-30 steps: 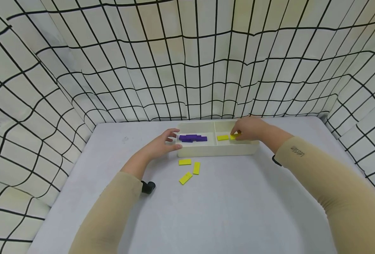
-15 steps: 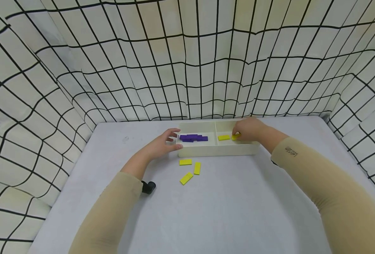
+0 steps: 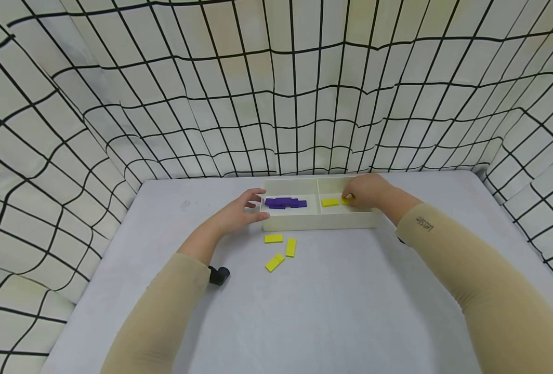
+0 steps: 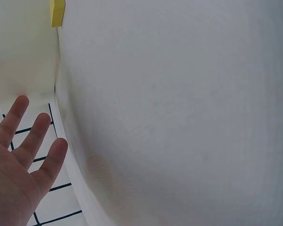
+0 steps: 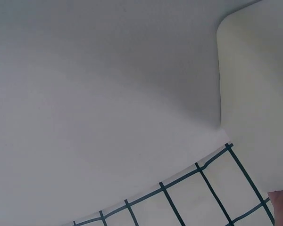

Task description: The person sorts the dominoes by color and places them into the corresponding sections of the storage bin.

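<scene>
A white two-compartment box (image 3: 320, 223) stands toward the back of the table. My right hand (image 3: 369, 190) reaches into its right compartment and pinches a flat yellow block (image 3: 346, 200), partly hidden by the fingers. Beside that lies another yellow block (image 3: 330, 202). Several purple blocks (image 3: 284, 203) are heaped in the left compartment. At the box's left end, my left hand (image 3: 233, 214) has its fingers spread, thumb at the front rim; the left wrist view shows those fingers (image 4: 52, 162) extended. Only a sliver of the right hand (image 5: 282, 207) shows in the right wrist view.
Three yellow blocks lie on the white table (image 3: 351, 301) in front of the box: one crosswise (image 3: 273, 238), one lengthwise (image 3: 291, 248) and one slanted (image 3: 274, 262). Black grid netting (image 3: 295, 104) over pale walls encloses the back and sides.
My right hand keeps its place in the right compartment with the yellow block, while its forearm shifts slightly inward. The left hand stays at the box's left end.
</scene>
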Tool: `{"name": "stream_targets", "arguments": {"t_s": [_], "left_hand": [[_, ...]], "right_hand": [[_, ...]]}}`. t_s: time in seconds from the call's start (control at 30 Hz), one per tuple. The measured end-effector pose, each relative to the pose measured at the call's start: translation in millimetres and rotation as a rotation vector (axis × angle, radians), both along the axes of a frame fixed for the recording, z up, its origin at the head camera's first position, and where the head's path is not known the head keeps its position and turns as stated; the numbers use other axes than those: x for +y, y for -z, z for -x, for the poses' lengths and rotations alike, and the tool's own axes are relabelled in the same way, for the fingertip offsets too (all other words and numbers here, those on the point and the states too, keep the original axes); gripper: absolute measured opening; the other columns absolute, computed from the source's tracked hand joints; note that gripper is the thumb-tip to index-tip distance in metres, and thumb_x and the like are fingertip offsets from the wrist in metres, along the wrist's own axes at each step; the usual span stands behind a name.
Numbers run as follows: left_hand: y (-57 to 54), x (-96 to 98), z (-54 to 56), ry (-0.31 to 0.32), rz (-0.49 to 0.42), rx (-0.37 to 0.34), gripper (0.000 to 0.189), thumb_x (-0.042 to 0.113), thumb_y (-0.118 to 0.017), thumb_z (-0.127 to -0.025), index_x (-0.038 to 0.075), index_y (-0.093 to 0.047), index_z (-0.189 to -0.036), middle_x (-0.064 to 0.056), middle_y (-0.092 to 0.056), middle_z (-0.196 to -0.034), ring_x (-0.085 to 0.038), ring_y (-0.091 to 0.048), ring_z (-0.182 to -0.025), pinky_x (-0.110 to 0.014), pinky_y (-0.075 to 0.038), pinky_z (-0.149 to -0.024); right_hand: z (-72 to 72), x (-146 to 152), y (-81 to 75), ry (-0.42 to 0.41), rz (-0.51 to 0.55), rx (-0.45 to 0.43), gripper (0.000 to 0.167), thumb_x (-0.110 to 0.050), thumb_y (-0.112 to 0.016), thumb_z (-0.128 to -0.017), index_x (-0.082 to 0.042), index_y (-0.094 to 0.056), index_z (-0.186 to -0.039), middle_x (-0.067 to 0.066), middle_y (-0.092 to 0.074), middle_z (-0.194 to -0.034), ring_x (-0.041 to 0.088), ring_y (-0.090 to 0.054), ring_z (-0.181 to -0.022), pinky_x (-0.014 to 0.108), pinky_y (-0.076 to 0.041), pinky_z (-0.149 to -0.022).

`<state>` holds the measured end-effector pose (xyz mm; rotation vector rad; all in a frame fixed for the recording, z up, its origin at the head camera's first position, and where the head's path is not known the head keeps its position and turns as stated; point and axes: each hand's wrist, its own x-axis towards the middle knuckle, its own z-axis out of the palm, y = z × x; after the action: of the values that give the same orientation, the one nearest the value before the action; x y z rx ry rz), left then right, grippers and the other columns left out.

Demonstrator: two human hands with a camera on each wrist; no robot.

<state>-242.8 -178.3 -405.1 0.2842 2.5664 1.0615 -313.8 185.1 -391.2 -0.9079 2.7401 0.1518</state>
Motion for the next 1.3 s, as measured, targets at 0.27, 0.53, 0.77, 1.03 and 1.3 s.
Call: {"name": "stream_targets", "arguments": {"t_s": [0.27,0.53,0.77,1.03,1.3], "left_hand": [[-0.9,1.1,-0.4,0.001,0.004,-0.005,0.076,0.042,-0.07,-0.092,0.029,-0.027,-0.153,-0.007,-0.039,-0.151,-0.029,-0.037,-0.14,-0.055,-0.031,-0.113],[-3.1,1.3,-1.3,0.002,0.006,-0.012,0.076,0.042,-0.07,-0.092,0.028,-0.027,-0.153,-0.009,-0.04,-0.151,-0.03,-0.037,-0.141,-0.055,-0.031,-0.113],[-1.1,0.4,-0.8,0.006,-0.001,-0.007,0.076,0.042,-0.07,-0.092,0.028,-0.028,-0.153,-0.01,-0.04,-0.151,-0.031,-0.037,-0.14,-0.055,-0.031,-0.113],[-1.3,1.6,-0.5,0.0,0.004,-0.006,0.075,0.042,-0.07,-0.092,0.029,-0.028,-0.153,-0.009,-0.04,-0.151,-0.031,-0.037,-0.141,-0.055,-0.03,-0.114],[-2.0,1.4,-0.9,0.004,0.012,-0.002,0.075,0.042,-0.069,-0.093,0.029,-0.027,-0.153,-0.009,-0.039,-0.152,-0.031,-0.036,-0.141,-0.056,-0.03,-0.114]], "right_hand": [[0.9,-2,4.7,0.019,0.01,-0.002,0.029,-0.025,-0.069,-0.092,-0.02,-0.073,-0.121,-0.004,-0.067,-0.096,0.016,-0.057,-0.083,0.037,-0.051,-0.08],[-2.9,-2,5.8,0.049,0.038,0.002,0.03,-0.026,-0.07,-0.093,-0.021,-0.073,-0.122,-0.004,-0.068,-0.1,0.016,-0.057,-0.085,0.037,-0.051,-0.082],[-5.2,1,3.9,0.068,0.062,-0.009,0.03,-0.027,-0.069,-0.093,-0.021,-0.072,-0.123,-0.002,-0.068,-0.105,0.018,-0.06,-0.094,0.041,-0.051,-0.088],[-10.4,2,-4.9,0.045,0.119,-0.003,0.033,-0.025,-0.07,-0.094,-0.02,-0.069,-0.127,0.001,-0.069,-0.11,0.02,-0.062,-0.101,0.041,-0.051,-0.088],[-20.4,-2,-18.2,0.047,0.187,0.001,0.037,-0.03,-0.071,-0.093,-0.022,-0.068,-0.129,0.0,-0.068,-0.112,0.022,-0.062,-0.102,0.042,-0.051,-0.088]]}}
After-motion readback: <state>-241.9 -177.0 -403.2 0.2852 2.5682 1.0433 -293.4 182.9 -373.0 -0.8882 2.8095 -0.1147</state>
